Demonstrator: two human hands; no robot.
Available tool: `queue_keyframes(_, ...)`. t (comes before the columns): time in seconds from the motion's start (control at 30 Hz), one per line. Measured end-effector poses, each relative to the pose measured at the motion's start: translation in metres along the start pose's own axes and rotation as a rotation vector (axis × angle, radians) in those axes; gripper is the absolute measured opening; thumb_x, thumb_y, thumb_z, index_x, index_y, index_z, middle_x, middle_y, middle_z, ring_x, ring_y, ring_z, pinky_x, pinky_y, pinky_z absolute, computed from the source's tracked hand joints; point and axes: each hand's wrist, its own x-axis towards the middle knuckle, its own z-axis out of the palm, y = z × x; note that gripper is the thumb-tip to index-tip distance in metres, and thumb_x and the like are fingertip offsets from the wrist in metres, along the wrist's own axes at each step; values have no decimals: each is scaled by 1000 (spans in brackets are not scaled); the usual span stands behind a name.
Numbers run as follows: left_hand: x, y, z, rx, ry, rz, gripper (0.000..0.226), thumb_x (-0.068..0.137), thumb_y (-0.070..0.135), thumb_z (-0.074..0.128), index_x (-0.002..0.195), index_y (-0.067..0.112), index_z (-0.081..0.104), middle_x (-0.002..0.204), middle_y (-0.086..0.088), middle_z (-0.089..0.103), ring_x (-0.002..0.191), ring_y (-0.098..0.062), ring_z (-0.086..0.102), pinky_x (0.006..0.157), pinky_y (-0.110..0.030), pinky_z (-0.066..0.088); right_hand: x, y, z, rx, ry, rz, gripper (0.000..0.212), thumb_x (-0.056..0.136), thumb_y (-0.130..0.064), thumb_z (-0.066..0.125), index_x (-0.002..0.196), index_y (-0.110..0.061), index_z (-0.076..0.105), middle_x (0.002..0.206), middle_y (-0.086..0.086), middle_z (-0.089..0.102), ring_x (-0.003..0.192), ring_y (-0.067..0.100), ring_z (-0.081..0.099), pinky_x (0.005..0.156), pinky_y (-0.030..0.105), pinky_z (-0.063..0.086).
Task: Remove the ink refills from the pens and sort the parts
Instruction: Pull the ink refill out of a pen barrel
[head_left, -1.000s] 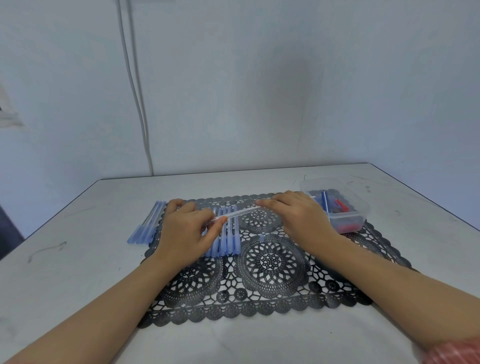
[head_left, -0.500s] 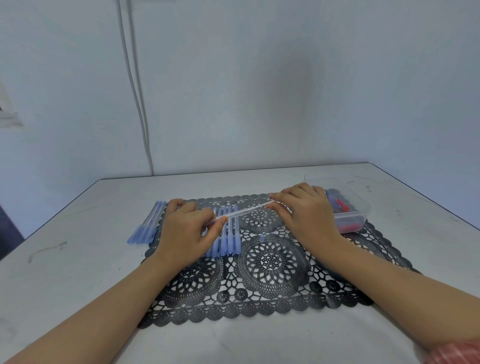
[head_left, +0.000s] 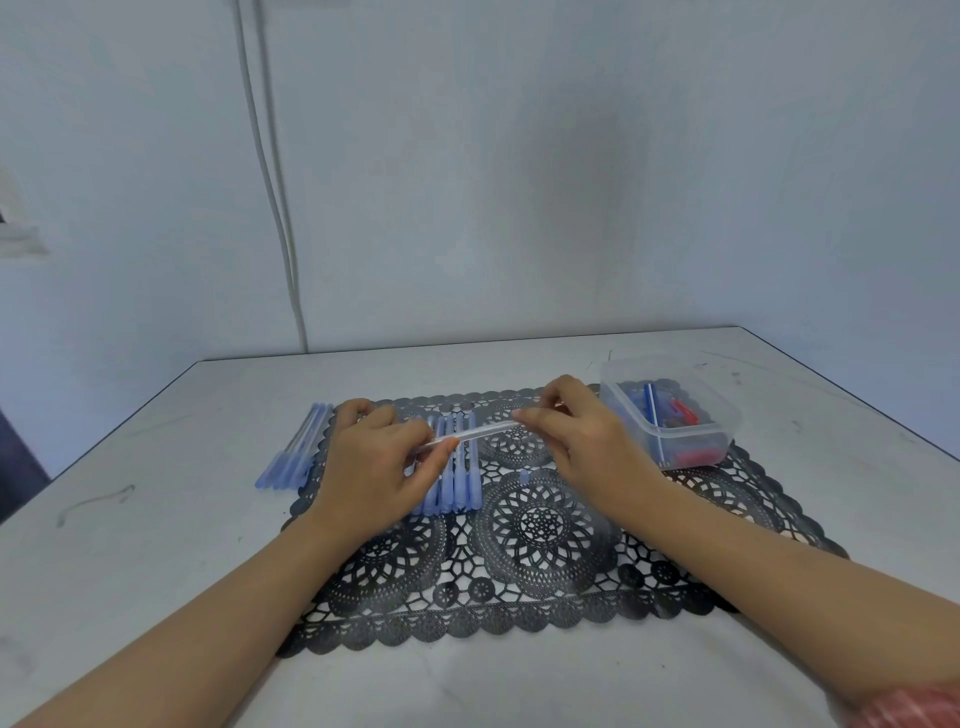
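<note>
My left hand (head_left: 374, 462) and my right hand (head_left: 576, 441) hold one clear pen barrel (head_left: 478, 432) between them above the black lace mat (head_left: 540, 530). The left hand pinches its near left end, and the right hand pinches its far right end. Under the barrel a row of several blue pens (head_left: 457, 478) lies on the mat. A second bunch of blue pens (head_left: 296, 449) lies at the mat's left edge. A small blue piece (head_left: 524, 476) lies on the mat below my right hand.
A clear plastic box (head_left: 675, 410) with blue and red pen parts stands at the mat's right far corner. The grey table (head_left: 156, 519) runs to a wall behind, where a white cable (head_left: 275, 197) hangs down.
My right hand slid right towards the box, then came back left along the barrel. The left hand stayed in place.
</note>
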Motion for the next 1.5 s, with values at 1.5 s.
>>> queue_keyframes(1.5,3,5,-6,-16,-26,18,45,94,48,44,65,17,61,57,15,35,63,-11,38,71,-27,27,5,1,-8,860,-59,901,22,90,2,53,91,-15,68,72,9,68,62,19,61,58,21,51)
